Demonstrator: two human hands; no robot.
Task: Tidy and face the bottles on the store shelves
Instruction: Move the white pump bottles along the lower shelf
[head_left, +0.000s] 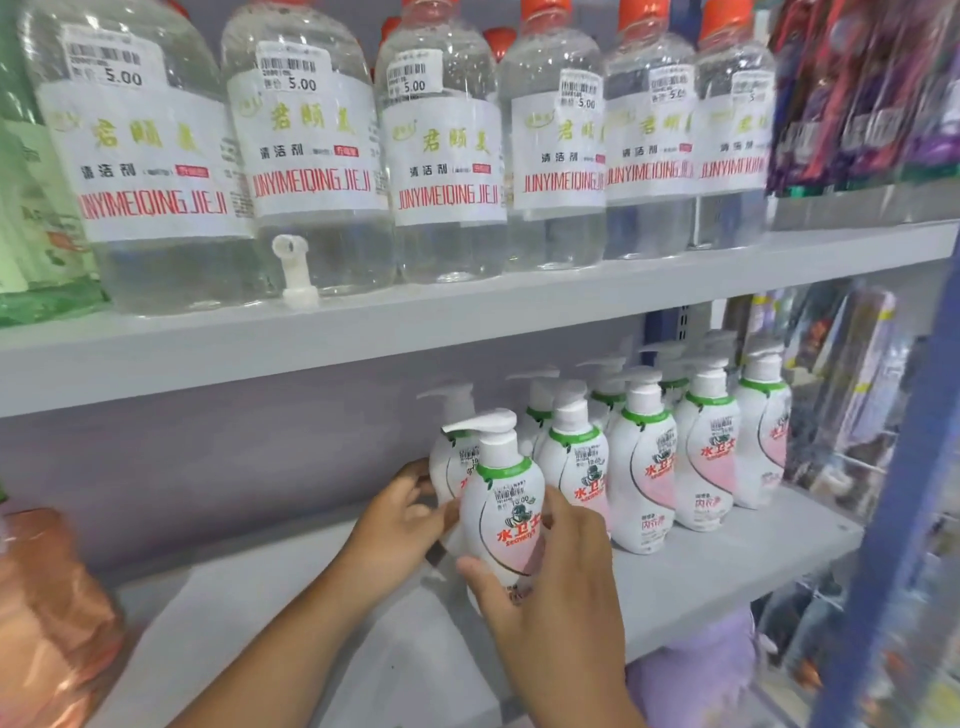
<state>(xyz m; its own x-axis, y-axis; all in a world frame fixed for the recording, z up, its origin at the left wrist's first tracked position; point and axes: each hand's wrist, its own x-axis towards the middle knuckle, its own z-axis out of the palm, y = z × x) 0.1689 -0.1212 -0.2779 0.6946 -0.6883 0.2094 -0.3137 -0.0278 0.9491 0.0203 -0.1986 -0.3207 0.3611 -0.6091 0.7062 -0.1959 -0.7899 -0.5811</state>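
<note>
We hold one pump bottle (501, 512) at the front edge of the lower shelf (737, 566), left of the pump bottle row (675, 457). Our right hand (550, 577) wraps its grip around the bottle's lower front; our left hand (400, 525) pinches its left side. Bare shelf lies open to the left. Our right hand hides the bottle's base. On the upper shelf (467, 317), clear bottles (447, 156) stand near the lip, caps cut off. Packets (857, 88) at right are blurred.
</note>
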